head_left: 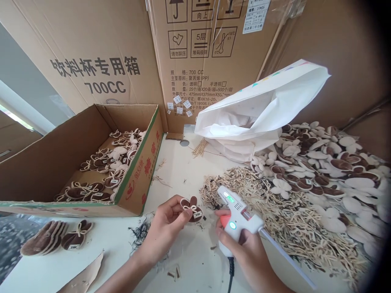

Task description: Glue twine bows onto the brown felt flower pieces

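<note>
Between its thumb and fingers, my left hand (pixel 169 226) pinches a small brown bunny-shaped felt patch (pixel 194 216) with a cream bow and a little white label. My right hand (pixel 244 252) is wrapped round a white glue gun (pixel 236 217) with an orange trigger and glowing lights. A glue stick (pixel 288 258) juts from the gun's back, and a black cord hangs below its handle. The nozzle points up and left, to the right of the patch and apart from it. Beside my right hand lies a heap of cream cord bows (pixel 293 224).
At left stands an open cardboard box (pixel 131 191) holding several bowed patches. Stacked brown patches (pixel 44 240) and one bowed patch (pixel 76 236) lie before it. A pile of patches (pixel 330 158) fills the right, beside a white bag (pixel 259 118). Black thread (pixel 141 234) lies near my left hand.
</note>
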A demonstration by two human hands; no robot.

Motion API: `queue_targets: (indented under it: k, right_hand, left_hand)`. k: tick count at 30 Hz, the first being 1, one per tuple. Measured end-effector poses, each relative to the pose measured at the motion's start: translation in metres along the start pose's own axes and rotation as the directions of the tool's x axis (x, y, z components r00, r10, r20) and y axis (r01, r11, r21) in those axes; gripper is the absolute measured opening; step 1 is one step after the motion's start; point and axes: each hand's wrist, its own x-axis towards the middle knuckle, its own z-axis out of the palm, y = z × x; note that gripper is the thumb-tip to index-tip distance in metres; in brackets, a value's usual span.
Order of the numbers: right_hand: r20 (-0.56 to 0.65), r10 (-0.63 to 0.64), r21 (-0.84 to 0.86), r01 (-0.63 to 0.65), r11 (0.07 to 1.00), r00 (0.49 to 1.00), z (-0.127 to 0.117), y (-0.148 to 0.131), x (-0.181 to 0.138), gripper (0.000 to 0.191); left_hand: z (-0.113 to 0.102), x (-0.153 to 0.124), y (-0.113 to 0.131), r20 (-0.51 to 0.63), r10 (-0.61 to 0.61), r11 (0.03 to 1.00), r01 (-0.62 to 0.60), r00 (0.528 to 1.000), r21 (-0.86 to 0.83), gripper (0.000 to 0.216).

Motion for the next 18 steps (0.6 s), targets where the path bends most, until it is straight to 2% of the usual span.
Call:
queue_targets:
  k: [5,12,15,18]
  right_hand:
    - [-0.06,0.021,-0.011,-0.021,1.0,0.998,0.004,-0.006,-0.004,0.049]
    - [0.04,-0.049,0.011,0.048,0.999,0.998,0.006,-0.009,-0.006,0.047]
    - [0.063,-0.028,0.036,0.026,0.999,0.998,0.007,-0.009,-0.008,0.054]
    - [0.096,-0.013,0.036,0.009,0.999,0.995,0.008,-0.011,-0.008,0.05]
  left_hand:
    - [0.002,-0.003,-0.001,0.121,-0.002,0.999,0.007,0.993,-0.042,0.025]
    - [0.01,-0.005,-0.006,0.215,-0.016,0.986,0.052,0.976,-0.159,0.028]
    - [0.011,-0.006,-0.005,0.252,-0.054,0.971,0.109,0.966,-0.211,0.03]
    - [0.011,-0.006,-0.005,0.286,-0.087,0.96,0.157,0.954,-0.231,0.03]
